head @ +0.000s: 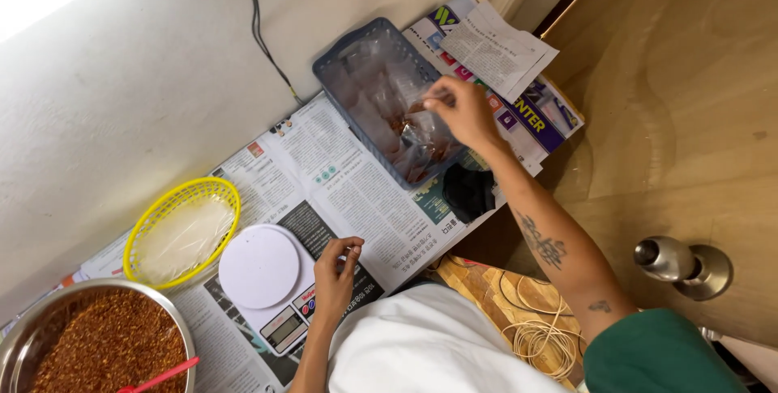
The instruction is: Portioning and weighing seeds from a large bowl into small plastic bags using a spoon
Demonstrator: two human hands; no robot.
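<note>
Right hand pinching a packet over the basket, left curled by the scale

Right hand is reaching out to the far right, arm nearly straight, wrist bending down over the blue-grey plastic basket. Its grip is pressed together, thumb and fingertips pinching the top edge of a clear packet holding something reddish-brown. Packet is hanging just under the hand, inside the basket's near end, touching the other clear packets there. Basket's long axis is running diagonally, far-left to near-right, so the hand is sitting at its near-right end.

Left hand is resting close to the body on the newspaper, fingers loosely curled, holding nothing, just beside the white kitchen scale. Right hand is clearly nearer the packet.

Yellow basket and metal bowl of red flakes are sitting further left
</note>
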